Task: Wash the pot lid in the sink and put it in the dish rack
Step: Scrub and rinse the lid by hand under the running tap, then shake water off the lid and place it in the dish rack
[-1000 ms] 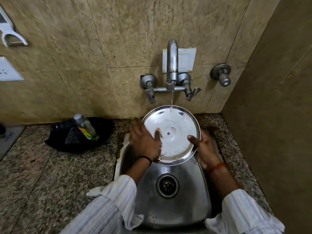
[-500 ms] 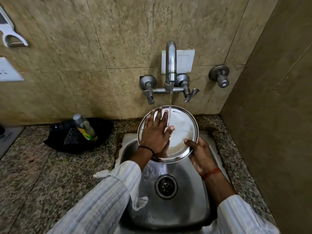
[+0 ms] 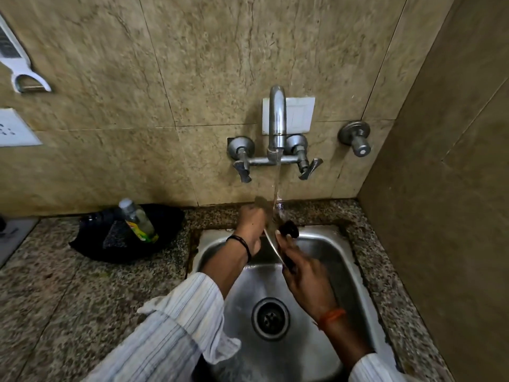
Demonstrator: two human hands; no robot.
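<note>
The steel pot lid [image 3: 271, 244] stands edge-on to me over the back of the sink [image 3: 344, 260], so only its thin curved rim shows. Its black knob [image 3: 289, 229] points to the right. Water from the tap [image 3: 276, 117] falls onto the lid's top edge. My left hand [image 3: 250, 227] presses against the lid's left face, fingers blurred. My right hand [image 3: 305, 274] grips the lower rim from the right. No dish rack is in view.
A black tray [image 3: 91, 244] with a detergent bottle [image 3: 139, 220] and a scrub pad lies on the granite counter [image 3: 68, 299] left of the sink. Tiled walls close in behind and on the right. The drain [image 3: 270, 318] lies below my hands.
The lid has turned from facing me to edge-on, knob now pointing right. My left hand has slid from the inner face to the lid's left side. My head has tilted down.
</note>
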